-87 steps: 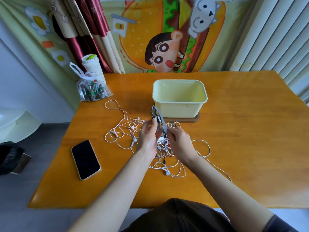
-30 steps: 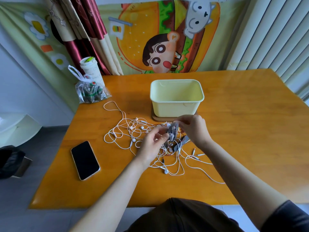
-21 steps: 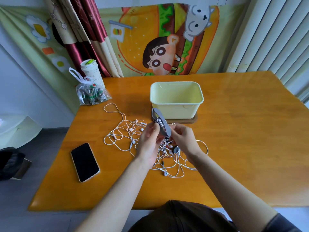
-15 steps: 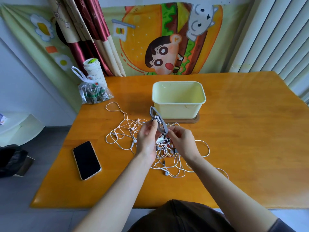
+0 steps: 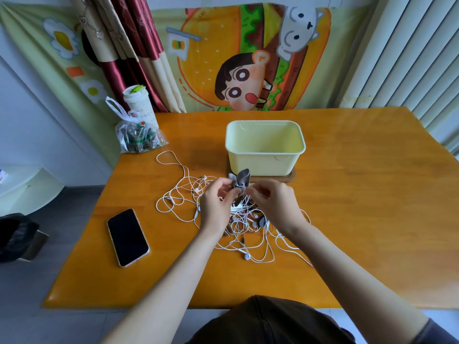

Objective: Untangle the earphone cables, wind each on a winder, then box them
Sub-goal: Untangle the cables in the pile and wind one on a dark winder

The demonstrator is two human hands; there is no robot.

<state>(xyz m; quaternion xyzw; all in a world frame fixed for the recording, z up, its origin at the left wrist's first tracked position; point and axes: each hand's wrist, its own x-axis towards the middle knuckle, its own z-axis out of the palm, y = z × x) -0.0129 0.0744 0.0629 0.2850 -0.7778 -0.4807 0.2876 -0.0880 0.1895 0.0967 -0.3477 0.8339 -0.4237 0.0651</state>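
Fingers, left hand: pinching winder | axis upright, top toward box | right hand (unclear)

grey winder — looks folded now, was flat | right hand — lifted slightly

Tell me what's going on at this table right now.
A person is sorting earphones. The left grip pinches a grey winder above a tangle of white earphone cables on the table; the right grip appears to pinch a cable beside it. Nothing shows inside the yellow box behind.
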